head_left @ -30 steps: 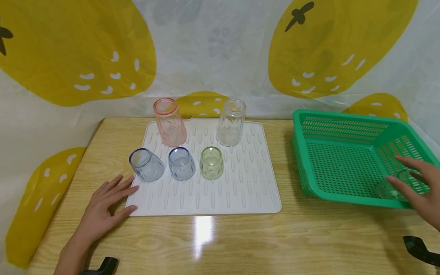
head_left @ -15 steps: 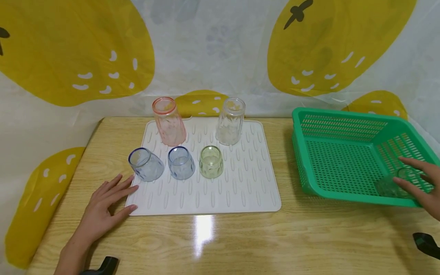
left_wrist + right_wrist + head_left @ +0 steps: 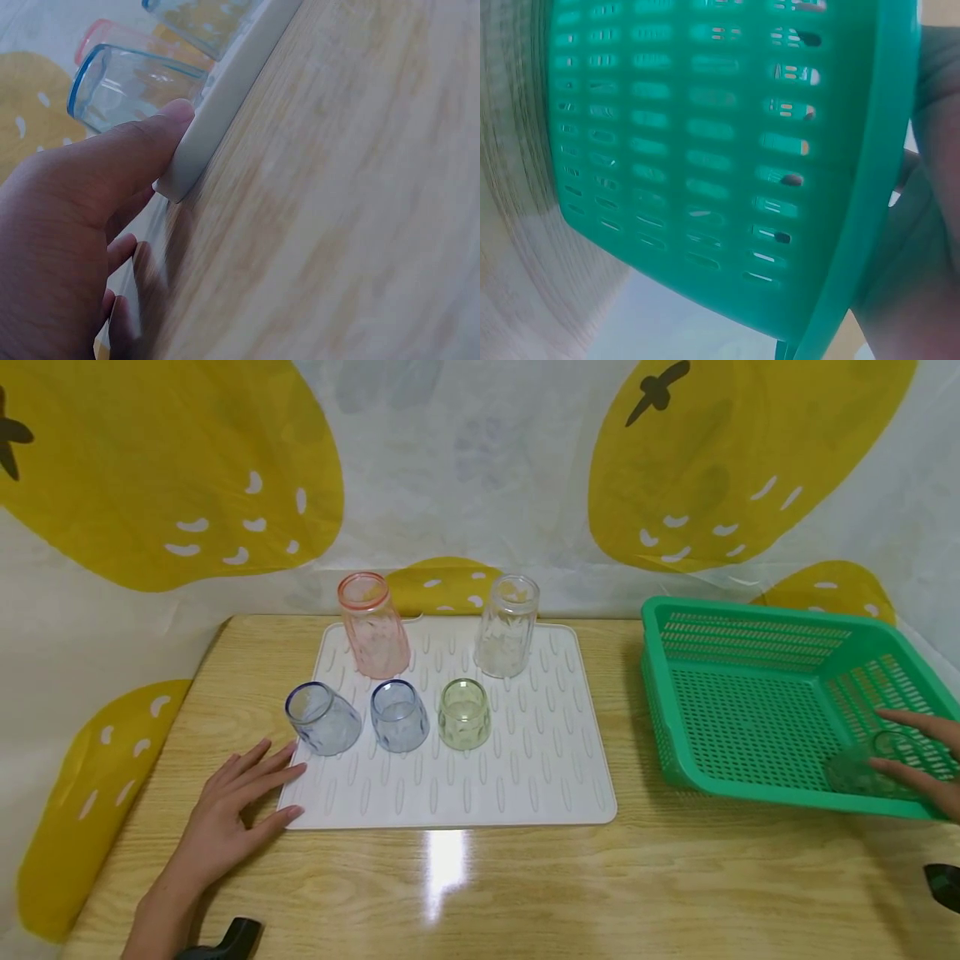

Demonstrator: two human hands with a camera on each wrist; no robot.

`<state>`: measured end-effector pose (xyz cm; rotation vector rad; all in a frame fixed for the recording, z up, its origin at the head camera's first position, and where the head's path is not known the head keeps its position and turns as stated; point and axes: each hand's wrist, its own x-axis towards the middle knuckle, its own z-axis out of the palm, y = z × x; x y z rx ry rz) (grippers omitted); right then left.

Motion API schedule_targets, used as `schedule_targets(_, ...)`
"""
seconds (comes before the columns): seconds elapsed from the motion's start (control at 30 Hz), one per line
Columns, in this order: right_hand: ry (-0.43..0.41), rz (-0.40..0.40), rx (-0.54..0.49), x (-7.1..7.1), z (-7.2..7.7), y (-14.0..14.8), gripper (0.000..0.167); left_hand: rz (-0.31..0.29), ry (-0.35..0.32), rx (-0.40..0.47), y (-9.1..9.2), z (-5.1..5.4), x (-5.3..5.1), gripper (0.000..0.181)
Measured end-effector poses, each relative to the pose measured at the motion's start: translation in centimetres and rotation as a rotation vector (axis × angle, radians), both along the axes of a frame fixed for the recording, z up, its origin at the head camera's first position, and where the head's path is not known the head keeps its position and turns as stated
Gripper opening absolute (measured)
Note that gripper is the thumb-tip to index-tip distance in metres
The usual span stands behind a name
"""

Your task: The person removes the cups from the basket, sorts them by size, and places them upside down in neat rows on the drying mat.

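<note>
My left hand lies with its fingers spread and lightly bent at the left edge of the white drying mat; the left wrist view shows the thumb on the mat's edge. Close by, a tilted blue-rimmed glass overhangs that edge. Beside it stand another blue-rimmed glass and a green glass. Behind them are a tall pink glass and a tall clear glass. My right hand, partly out of frame, reaches with extended fingers into the green basket, over a clear glass lying there.
The wooden table runs beneath everything. A patterned cloth hangs behind it. The basket's slotted wall fills most of the right wrist view and hides much of the right hand.
My right hand has moved to the right inside the basket, further out of the head view. The left hand and the glasses on the mat have stayed in place.
</note>
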<state>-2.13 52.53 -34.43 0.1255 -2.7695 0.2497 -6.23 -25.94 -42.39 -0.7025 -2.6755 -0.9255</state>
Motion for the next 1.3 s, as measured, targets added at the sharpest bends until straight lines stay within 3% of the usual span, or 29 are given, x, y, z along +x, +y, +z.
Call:
schedule_targets(0.13, -0.066, -0.024, -0.034, 0.1, -0.2, 0.6, 0.064, -0.001, 0.004, -0.001, 0.1, 0.1, 0.0, 0.057)
schedule_targets(0.53, -0.234, 0.028, -0.140, 0.3, -0.2, 1.3, 0.055, -0.002, 0.008, 0.002, 0.2, 0.3, -0.2, 0.056)
schedule_targets(0.6, -0.237, 0.031, -0.119, 0.2, -0.3, 1.2, 0.052, -0.001, 0.004, 0.004, 0.2, 0.3, -0.2, 0.056)
schedule_targets(0.9, -0.133, 0.217, -0.050, -0.6, -0.7, 2.1, 0.034, 0.002, -0.005, 0.006, 0.0, 0.0, -0.1, 0.056)
schedule_targets(1.3, -0.015, 0.193, -0.016, -0.8, 0.0, 0.5, 0.040, -0.002, 0.011, -0.003, -0.1, 0.0, 0.0, 0.055)
